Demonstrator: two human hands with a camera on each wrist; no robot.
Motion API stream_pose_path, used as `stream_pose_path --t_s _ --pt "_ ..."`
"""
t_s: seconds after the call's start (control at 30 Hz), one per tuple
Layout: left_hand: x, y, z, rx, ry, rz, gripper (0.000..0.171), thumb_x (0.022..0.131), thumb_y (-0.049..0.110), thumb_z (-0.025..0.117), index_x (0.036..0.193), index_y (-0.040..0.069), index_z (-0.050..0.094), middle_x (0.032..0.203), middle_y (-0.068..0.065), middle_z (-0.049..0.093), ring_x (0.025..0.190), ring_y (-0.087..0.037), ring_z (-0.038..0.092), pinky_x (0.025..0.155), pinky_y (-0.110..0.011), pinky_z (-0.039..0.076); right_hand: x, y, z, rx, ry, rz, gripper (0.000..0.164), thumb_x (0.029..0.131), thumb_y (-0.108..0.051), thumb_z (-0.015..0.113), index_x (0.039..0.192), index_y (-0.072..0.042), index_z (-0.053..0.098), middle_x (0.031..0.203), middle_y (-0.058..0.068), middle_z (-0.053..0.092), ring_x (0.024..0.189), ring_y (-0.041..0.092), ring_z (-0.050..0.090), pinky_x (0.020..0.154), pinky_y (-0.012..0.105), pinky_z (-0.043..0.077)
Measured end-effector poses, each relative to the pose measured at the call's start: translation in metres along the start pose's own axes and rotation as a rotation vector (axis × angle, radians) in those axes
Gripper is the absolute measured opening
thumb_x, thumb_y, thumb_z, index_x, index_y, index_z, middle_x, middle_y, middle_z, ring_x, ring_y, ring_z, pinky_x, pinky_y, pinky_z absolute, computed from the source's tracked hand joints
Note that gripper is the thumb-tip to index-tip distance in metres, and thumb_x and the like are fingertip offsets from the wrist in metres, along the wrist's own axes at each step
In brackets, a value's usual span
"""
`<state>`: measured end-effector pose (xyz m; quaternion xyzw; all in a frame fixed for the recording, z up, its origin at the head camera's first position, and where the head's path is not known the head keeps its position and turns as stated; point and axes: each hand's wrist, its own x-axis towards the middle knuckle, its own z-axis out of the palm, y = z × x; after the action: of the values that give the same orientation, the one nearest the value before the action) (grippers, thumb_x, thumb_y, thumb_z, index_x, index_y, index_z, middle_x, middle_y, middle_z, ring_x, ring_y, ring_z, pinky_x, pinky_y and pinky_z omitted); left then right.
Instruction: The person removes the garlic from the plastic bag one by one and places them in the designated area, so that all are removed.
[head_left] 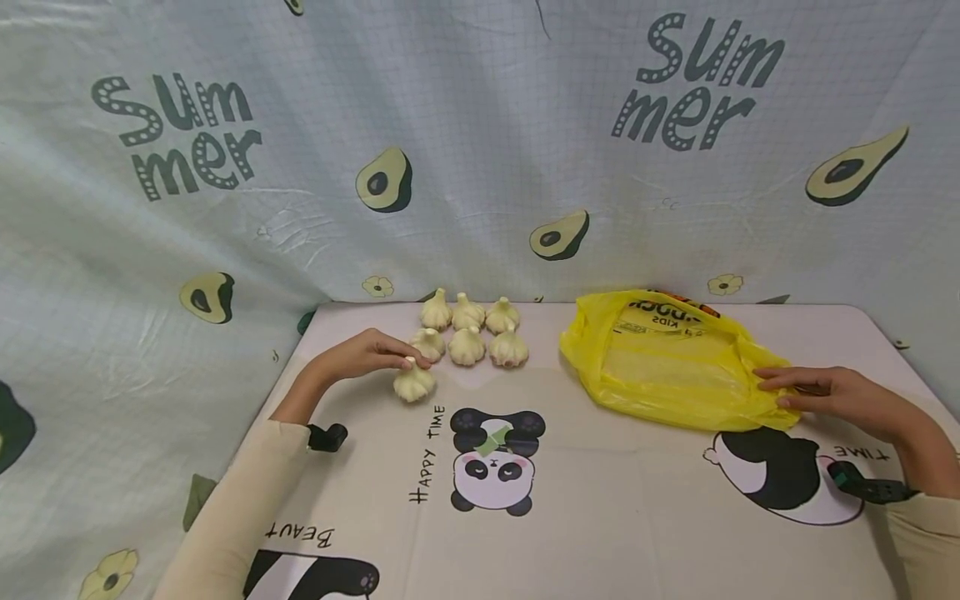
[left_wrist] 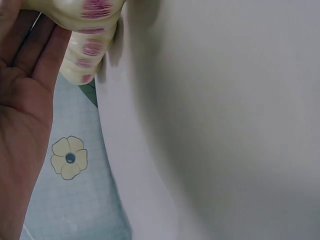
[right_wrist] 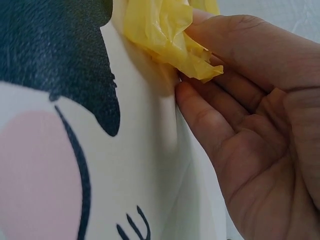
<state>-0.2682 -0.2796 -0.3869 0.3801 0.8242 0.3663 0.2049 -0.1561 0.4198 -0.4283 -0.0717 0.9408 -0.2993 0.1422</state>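
On the left of the head view, my left hand (head_left: 367, 353) grips a pale garlic bulb (head_left: 414, 385) by its top, low over the tabletop. Just behind it, several more garlic bulbs (head_left: 467, 347) stand in two short rows. The left wrist view shows purple streaks on the bulb at the fingers, with part of the hand cut off by the frame. At the right, a yellow plastic bag (head_left: 645, 407) lies spread out with its mouth toward me. My right hand (head_left: 847, 398) pinches its right edge, thumb and fingers on the crumpled film (right_wrist: 160, 30).
A pale table cover (head_left: 585, 517) with printed pandas and lettering lies under everything. Behind the table and along its left side hangs a curtain (head_left: 465, 100) printed with avocados and words. The garlic rows and the bag sit near the table's back edge.
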Motion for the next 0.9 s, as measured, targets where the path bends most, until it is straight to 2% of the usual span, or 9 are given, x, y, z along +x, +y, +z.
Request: stream_pose_path --t_s 0.07,0.17,0.3,0.4,0.53,0.57,0.67,0.8,0.9 --pt "-0.001 -0.0013 -0.0003 -0.008 0.004 -0.004 0.026 0.101 0.012 0.064 0.124 0.007 0.074 0.123 -0.004 0.073 0.124 -0.017 0.063 0.1 -0.023 0.049 0.0 0.0001 0.0001 -0.003 0.007 0.006 0.043 0.098 -0.04 0.068 0.132 -0.014 0.07 0.135 -0.024 0.047 0.135 0.044 0.043 0.08 0.007 0.04" --pt "-0.0013 -0.002 -0.0007 -0.022 0.007 -0.014 0.026 0.101 0.013 0.064 0.124 0.007 0.074 0.123 -0.004 0.073 0.124 -0.017 0.063 0.1 -0.023 0.049 0.0006 -0.0008 0.0004 0.011 -0.001 -0.006 0.044 0.098 -0.039 0.068 0.132 -0.011 0.069 0.141 -0.013 0.05 0.136 0.052 0.039 0.086 0.013 0.043" --pt "-0.0006 -0.0034 -0.0007 -0.033 0.018 -0.022 0.026 0.1 0.013 0.065 0.124 0.007 0.074 0.122 -0.004 0.073 0.123 -0.015 0.064 0.1 -0.023 0.05 0.0007 -0.0016 0.0004 0.009 0.005 -0.007 0.043 0.098 -0.039 0.068 0.132 -0.013 0.07 0.142 -0.012 0.051 0.136 0.018 0.046 0.087 0.012 0.043" --pt "-0.0004 -0.0056 -0.001 -0.036 0.026 -0.018 0.026 0.101 0.012 0.064 0.124 0.006 0.074 0.123 -0.006 0.073 0.122 -0.015 0.064 0.1 -0.024 0.05 0.0008 -0.0023 0.0012 0.006 0.007 -0.016 0.041 0.098 -0.038 0.068 0.131 -0.013 0.07 0.144 -0.007 0.05 0.132 0.01 0.047 0.081 0.006 0.04" --pt "-0.0005 -0.0076 -0.0014 -0.039 0.035 -0.016 0.026 0.101 0.013 0.063 0.125 0.007 0.074 0.123 -0.006 0.073 0.123 -0.016 0.063 0.1 -0.024 0.05 0.0016 -0.0038 0.0019 0.011 -0.001 -0.033 0.041 0.099 -0.035 0.067 0.132 -0.011 0.07 0.149 0.009 0.05 0.134 0.019 0.048 0.081 0.006 0.041" --pt "-0.0006 -0.0077 -0.0016 -0.04 0.039 -0.017 0.026 0.101 0.013 0.063 0.125 0.007 0.074 0.124 -0.005 0.073 0.124 -0.015 0.063 0.1 -0.024 0.05 0.002 -0.0037 0.002 0.009 0.005 -0.027 0.04 0.099 -0.036 0.068 0.131 -0.012 0.07 0.147 0.003 0.051 0.131 0.007 0.048 0.082 0.006 0.041" --pt "-0.0004 -0.0071 -0.0013 -0.05 0.047 -0.021 0.027 0.101 0.015 0.064 0.126 0.008 0.073 0.126 -0.004 0.072 0.126 -0.015 0.061 0.101 -0.024 0.049 0.0027 -0.0029 0.0014 0.017 0.014 -0.033 0.04 0.098 -0.035 0.069 0.131 -0.012 0.071 0.141 -0.014 0.05 0.13 0.005 0.048 0.082 0.005 0.041" --pt "-0.0014 -0.0044 -0.0003 -0.062 0.065 -0.042 0.032 0.1 0.017 0.067 0.131 0.01 0.071 0.13 -0.003 0.07 0.129 -0.018 0.059 0.101 -0.024 0.049 0.0027 -0.0014 0.0025 0.014 0.03 -0.038 0.04 0.098 -0.035 0.068 0.131 -0.012 0.07 0.13 -0.034 0.044 0.135 0.035 0.046 0.081 0.004 0.038" --pt "-0.0048 -0.0024 0.0016 -0.085 0.102 -0.055 0.037 0.098 0.016 0.069 0.135 0.01 0.067 0.134 -0.006 0.067 0.13 -0.024 0.059 0.099 -0.023 0.049 0.0002 -0.0012 0.005 -0.027 0.065 -0.034 0.04 0.098 -0.04 0.068 0.131 -0.017 0.07 0.124 -0.045 0.039 0.138 0.025 0.043 0.081 0.005 0.037"
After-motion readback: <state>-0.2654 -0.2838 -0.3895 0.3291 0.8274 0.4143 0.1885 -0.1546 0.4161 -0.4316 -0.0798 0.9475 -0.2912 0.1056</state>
